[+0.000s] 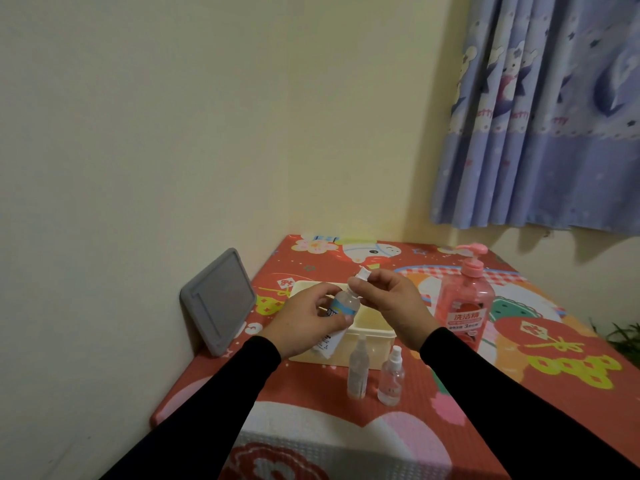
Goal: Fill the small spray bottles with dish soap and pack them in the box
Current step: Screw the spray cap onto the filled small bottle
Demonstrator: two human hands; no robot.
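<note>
My left hand (304, 320) grips a small clear spray bottle (346, 303) with a blue and white label, tilted above the cream box (374, 336). My right hand (391, 299) pinches the bottle's white spray head (363, 273) at the top. Two more small clear spray bottles stand on the table in front of the box: a tall slim one (357, 368) and a shorter round one (391, 377). A large pink dish soap pump bottle (465, 306) stands to the right of the box.
A grey lid or tray (218, 301) leans against the wall at the left. The table (485, 393) carries a red cartoon-print cover. A blue curtain (540, 116) hangs at the upper right. A green plant (623, 336) shows past the right edge.
</note>
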